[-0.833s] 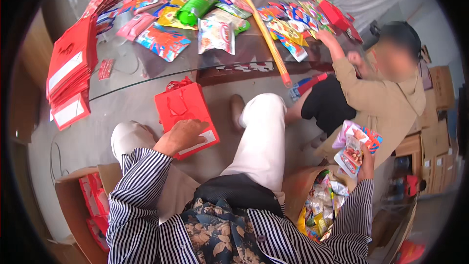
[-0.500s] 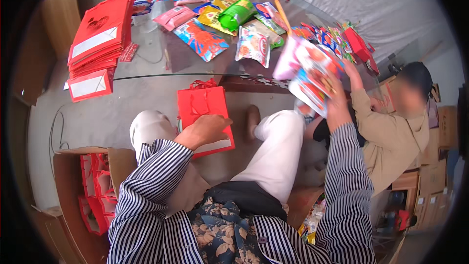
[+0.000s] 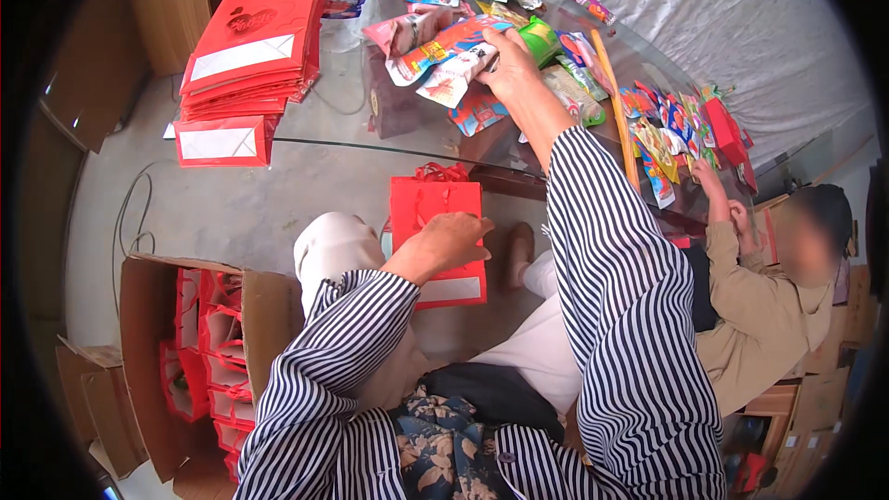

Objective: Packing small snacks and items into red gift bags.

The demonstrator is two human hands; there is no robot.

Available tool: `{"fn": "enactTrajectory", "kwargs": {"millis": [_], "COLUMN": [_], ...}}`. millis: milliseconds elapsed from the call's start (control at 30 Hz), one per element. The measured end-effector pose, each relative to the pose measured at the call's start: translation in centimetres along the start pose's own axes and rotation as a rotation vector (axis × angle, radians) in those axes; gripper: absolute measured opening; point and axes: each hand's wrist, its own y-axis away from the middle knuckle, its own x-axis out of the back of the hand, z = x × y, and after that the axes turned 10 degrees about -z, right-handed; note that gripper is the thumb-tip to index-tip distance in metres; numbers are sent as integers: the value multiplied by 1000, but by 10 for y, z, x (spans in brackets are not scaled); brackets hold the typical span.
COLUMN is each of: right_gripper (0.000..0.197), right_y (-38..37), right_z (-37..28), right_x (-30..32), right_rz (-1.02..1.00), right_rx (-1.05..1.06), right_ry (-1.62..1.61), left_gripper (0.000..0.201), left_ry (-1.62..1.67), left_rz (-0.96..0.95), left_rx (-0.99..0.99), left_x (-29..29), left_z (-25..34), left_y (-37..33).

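Note:
My right hand (image 3: 511, 63) reaches over the glass table, its fingers closed round a blue-and-orange snack packet (image 3: 443, 44) and a white snack packet (image 3: 456, 76). Beneath and around it lies a pile of snacks, including a green packet (image 3: 537, 40) and a pink packet (image 3: 407, 31). Between my knees is a red paper gift bag (image 3: 421, 199) with ribbon handles at its far end. Closed fingers of my left hand (image 3: 446, 245) grip the bag; the hand covers its middle.
Flat red bags (image 3: 245, 32) are stacked on the table's left. An open carton (image 3: 148, 343) at my left holds several red bags. A wooden stick (image 3: 616, 111) separates the pile from more packets (image 3: 667, 125). At right, a co-worker (image 3: 759, 306) in beige reaches towards those packets.
My right hand has swung from the right side, over to the pile on the table, now gripping packets there. The left hand stays at the bag. The view has turned, shifting the scene rightward.

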Motion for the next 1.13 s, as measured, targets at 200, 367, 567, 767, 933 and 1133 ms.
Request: {"fn": "enactTrajectory", "kwargs": {"millis": [200,367,567,767,933,1133], "right_gripper": [83,71,47,31,27,22], "right_y": [35,76,204,406,663,919], "right_z": [-22,-40,-78,-109,-102,-60], "right_x": [-3,26,83,178,318,368], "right_rz": [91,38,53,656,1104,1467], "right_rx": [-90,-53,163,311,146,-449], "right_ry": [476,587,745,864,1020,1601], "left_gripper": [51,48,45,44,46,44], "left_ry": [-2,30,-26,-80,-123,-156], "left_rz": [62,207,174,95,24,-34], "left_rx": [33,42,-1,-70,-73,-92], "left_x": [5,14,5,1,2,-5], "left_z": [-1,4,0,11,20,20], "left_y": [1,3,3,17,25,21]}}
